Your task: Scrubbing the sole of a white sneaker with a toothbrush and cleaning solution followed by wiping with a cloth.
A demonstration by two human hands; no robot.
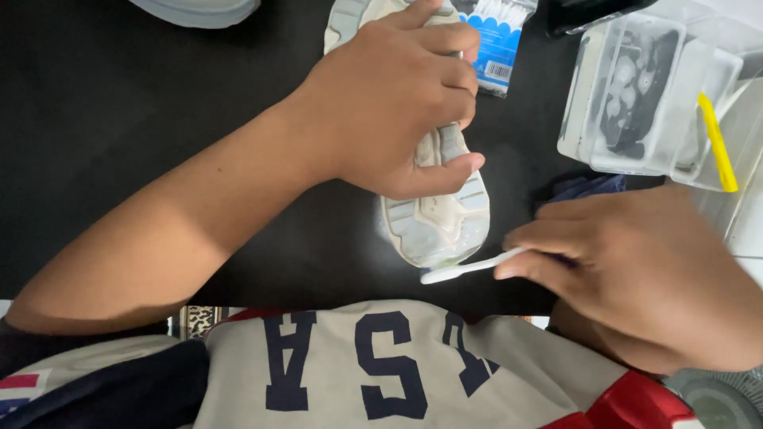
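Head view: left hand (389, 95), fingers wrapped round a light, stiff-soled pale sneaker (441, 214) mid-frame, right hand (636, 270) fingers pinching a thin white brush (469, 268).

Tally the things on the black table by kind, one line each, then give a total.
White sneakers: 2, one sole-up under the left hand, one at the top edge
White plastic toothbrush in the right hand: 1
Clear plastic containers: 1 cluster, exact number unclear
Yellow stick: 1
Blue-and-white packet: 1
Dark blue cloth: 1
Total: 7
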